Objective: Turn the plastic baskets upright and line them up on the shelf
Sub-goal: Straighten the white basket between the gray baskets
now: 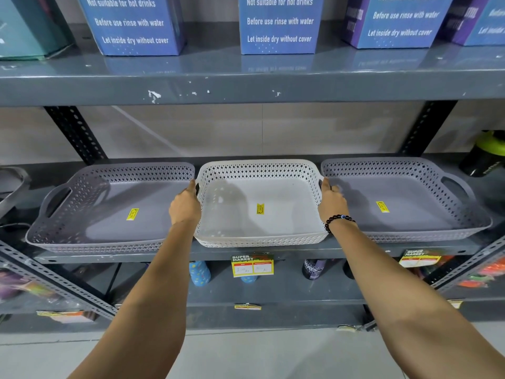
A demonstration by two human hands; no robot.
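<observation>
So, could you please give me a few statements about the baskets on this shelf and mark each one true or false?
1. Three baskets stand upright in a row on the shelf. True.
2. The white basket is at the right end. False: it sits in the middle, between the left grey basket and the right grey basket.
3. The left hand and right hand grip the white basket's two sides. True.
4. The white basket holds bottles. False: it holds only a yellow sticker.
</observation>
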